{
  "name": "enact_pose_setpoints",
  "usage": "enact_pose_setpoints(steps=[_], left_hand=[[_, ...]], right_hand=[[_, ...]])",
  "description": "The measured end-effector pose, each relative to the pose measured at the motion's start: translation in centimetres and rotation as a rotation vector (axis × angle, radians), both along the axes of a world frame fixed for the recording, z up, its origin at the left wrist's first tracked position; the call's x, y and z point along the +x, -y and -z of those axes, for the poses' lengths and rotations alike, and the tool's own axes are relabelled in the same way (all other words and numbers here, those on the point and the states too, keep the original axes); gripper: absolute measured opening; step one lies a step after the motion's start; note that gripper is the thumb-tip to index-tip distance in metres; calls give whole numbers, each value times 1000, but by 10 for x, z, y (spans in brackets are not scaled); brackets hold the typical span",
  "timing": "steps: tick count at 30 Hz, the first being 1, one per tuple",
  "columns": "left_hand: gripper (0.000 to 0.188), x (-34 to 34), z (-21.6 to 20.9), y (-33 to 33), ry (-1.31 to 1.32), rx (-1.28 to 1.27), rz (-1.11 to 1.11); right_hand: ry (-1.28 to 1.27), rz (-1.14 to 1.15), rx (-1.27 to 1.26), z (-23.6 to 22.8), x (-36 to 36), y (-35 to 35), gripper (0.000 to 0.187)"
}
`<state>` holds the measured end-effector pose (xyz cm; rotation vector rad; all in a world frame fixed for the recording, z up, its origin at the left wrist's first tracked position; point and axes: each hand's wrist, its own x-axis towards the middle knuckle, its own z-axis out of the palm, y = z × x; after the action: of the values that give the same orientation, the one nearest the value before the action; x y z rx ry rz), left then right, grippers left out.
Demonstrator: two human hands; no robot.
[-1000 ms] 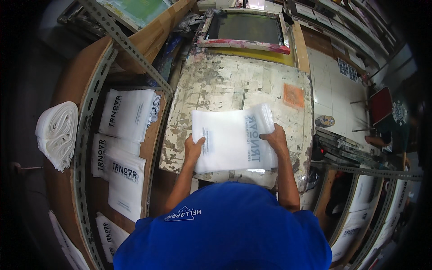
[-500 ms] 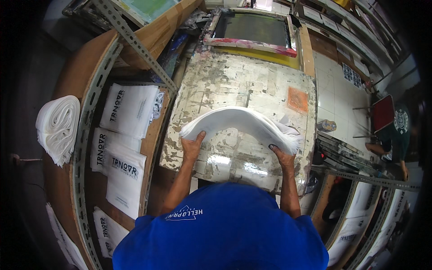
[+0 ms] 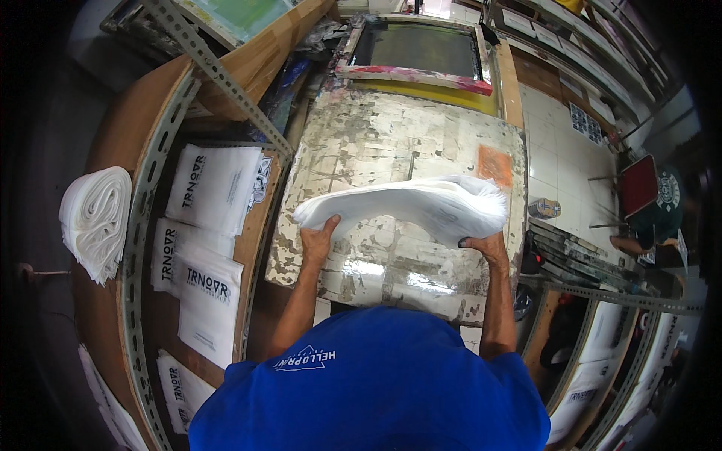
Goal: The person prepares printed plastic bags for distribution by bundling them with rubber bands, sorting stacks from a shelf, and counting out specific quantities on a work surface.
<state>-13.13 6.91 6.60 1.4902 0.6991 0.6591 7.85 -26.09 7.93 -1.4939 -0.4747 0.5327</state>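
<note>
A thick stack of thin white bags or sheets [image 3: 398, 201] is bowed upward between my two hands, over a worn, paint-stained work table [image 3: 361, 143]. At its left end my left hand [image 3: 317, 239] grips the near edge, thumb on top and fingers hidden underneath. My right hand [image 3: 487, 249] holds the right end the same way, with a dark-stained thumb toward the middle. Along the right end the layers fan apart. Near the table's right side lies an orange square patch [image 3: 494, 165], just beyond the stack.
A framed printing screen [image 3: 417, 52] sits at the table's far end. On the left, a metal-edged shelf [image 3: 143, 225] carries printed white bags [image 3: 210, 289] and a folded white bundle [image 3: 98, 222]. At right are a can [image 3: 544, 208], a red chair [image 3: 638, 186] and another person [image 3: 662, 203].
The arch of the stack has flattened on the left, and its right end has risen and shifted right. My right hand has moved slightly right with it.
</note>
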Motion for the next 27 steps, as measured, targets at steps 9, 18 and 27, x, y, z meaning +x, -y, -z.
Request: enact_pose_setpoints(steps=[9, 18, 27], left_hand=[[36, 3, -2, 2, 13, -10, -45], [34, -5, -4, 4, -46, -24, -43], [33, -2, 9, -1, 11, -7, -56]], right_hand=[[224, 278, -58, 15, -23, -15, 50], [321, 243, -115, 31, -38, -7, 46], [454, 236, 206, -35, -27, -3, 118]])
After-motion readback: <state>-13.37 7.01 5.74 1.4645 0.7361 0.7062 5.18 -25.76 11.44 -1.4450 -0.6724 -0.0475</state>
